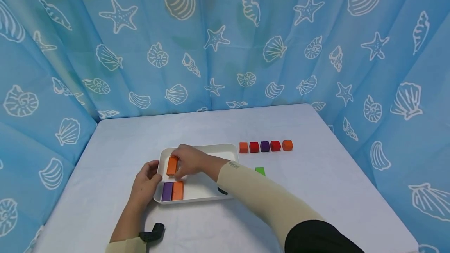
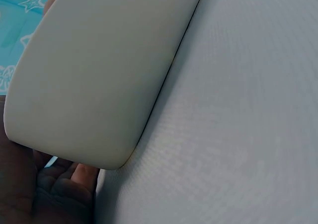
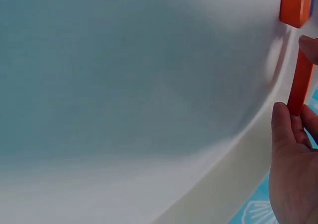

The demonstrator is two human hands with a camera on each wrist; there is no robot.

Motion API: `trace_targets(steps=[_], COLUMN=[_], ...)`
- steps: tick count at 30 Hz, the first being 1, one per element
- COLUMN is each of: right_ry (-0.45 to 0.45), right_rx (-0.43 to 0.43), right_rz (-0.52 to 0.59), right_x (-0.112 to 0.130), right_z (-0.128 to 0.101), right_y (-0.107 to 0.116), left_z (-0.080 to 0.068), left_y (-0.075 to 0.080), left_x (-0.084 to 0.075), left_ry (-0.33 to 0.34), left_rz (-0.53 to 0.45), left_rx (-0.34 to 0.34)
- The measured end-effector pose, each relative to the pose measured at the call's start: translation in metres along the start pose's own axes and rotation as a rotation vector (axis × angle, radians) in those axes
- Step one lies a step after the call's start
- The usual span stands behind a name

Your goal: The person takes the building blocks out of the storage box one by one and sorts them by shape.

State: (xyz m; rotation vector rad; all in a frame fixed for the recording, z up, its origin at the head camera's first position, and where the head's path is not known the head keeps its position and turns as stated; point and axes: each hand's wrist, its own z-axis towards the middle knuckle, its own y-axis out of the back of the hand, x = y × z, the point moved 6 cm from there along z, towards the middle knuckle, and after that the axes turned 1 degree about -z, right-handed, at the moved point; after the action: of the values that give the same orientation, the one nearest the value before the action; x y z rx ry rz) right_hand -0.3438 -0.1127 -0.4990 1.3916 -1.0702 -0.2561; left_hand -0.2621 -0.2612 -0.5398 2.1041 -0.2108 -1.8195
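Note:
In the head view my right hand (image 1: 191, 161) pinches an orange block (image 1: 172, 166) between thumb and fingers, over the left end of a white tray (image 1: 202, 188). The right wrist view shows this orange block (image 3: 301, 82) held by its two ends near the tray's wall. Just nearer to me, a purple block (image 1: 167, 191) and another orange block (image 1: 177, 190) lie side by side in the tray's near left corner. My left hand (image 1: 142, 184) grips the tray's left end, thumb at the rim; the left wrist view shows its curled fingers beside the tray's outer wall.
Right of the tray, a row of small blocks stands on the white cloth: orange (image 1: 243, 147), red (image 1: 254, 147), purple (image 1: 265, 146), red (image 1: 275, 146) and orange (image 1: 287, 145). A green block (image 1: 260, 171) is partly hidden by my right sleeve. A blue shell-patterned curtain (image 1: 225, 69) surrounds the table.

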Motion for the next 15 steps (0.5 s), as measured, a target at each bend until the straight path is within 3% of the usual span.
trace_targets(steps=[9,15], right_ry=[0.113,0.09], right_rx=[-0.074,-0.133], right_rz=[0.054,0.14], right_x=[-0.003,-0.029], right_z=[-0.026,-0.062], right_y=[0.038,0.066], left_z=[-0.003,-0.004], left_y=[0.002,0.001], left_x=[-0.001,-0.002], left_ry=[0.001,-0.011], left_rz=[-0.026,-0.045], left_rx=[-0.015,-0.01])
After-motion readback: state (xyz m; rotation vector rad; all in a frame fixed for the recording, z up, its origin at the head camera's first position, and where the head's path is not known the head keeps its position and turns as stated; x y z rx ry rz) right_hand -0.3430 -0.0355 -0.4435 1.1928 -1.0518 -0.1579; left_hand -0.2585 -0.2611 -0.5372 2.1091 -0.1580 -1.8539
